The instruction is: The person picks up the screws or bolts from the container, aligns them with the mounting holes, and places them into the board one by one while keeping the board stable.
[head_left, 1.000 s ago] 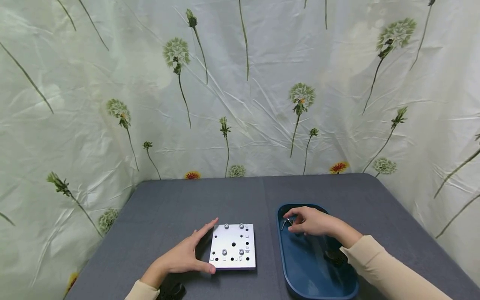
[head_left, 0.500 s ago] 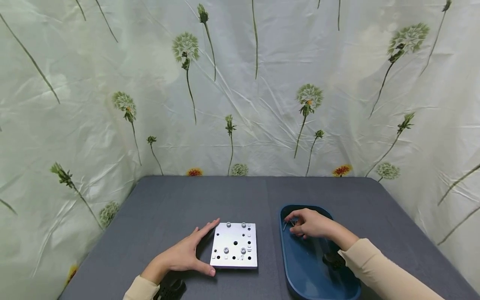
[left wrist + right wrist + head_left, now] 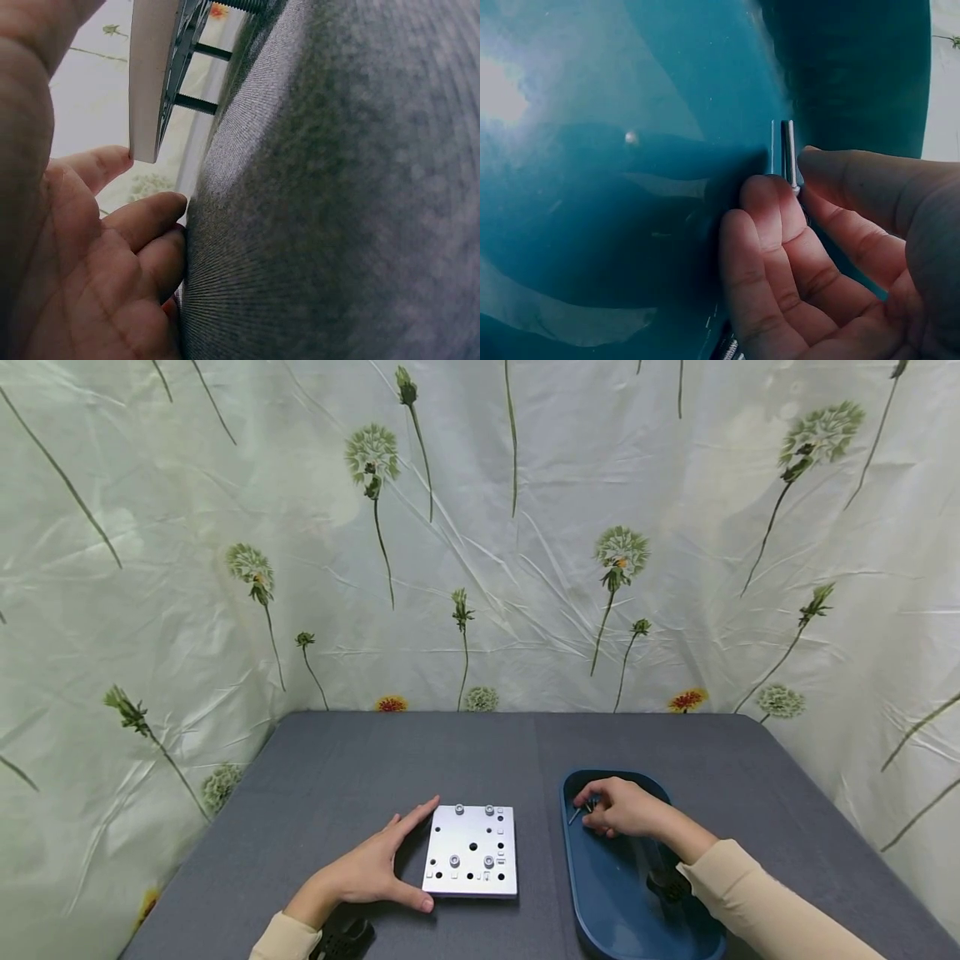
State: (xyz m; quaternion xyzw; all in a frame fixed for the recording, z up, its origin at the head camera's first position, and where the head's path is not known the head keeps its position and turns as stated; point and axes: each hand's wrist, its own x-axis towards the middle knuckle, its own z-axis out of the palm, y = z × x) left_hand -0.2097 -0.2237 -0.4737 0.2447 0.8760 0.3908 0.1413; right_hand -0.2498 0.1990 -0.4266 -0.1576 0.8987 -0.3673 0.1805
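Observation:
A square silvery metal plate (image 3: 471, 852) with holes and several screws standing in it sits mid-table. My left hand (image 3: 367, 870) spans its left edge, index fingertip at the far corner, thumb beside the near one. In the left wrist view the plate (image 3: 154, 82) is raised above the cloth, with threaded screw shanks (image 3: 196, 103) below it. My right hand (image 3: 626, 810) reaches into the far end of a blue tray (image 3: 611, 906). Its bent fingers and thumb close around the head end of a slim metal screw (image 3: 792, 154). Another screw (image 3: 575, 816) lies by the fingertips.
A grey cloth covers the table (image 3: 405, 752). Behind it hangs a pale curtain (image 3: 525, 568) printed with flowers. Metal threaded pieces (image 3: 727, 349) show at the bottom of the right wrist view. A black wrist device (image 3: 345, 937) sits under my left wrist.
The head view has shifted slightly. My right fingers have shifted a little among the screws in the tray. My left hand stays at the plate.

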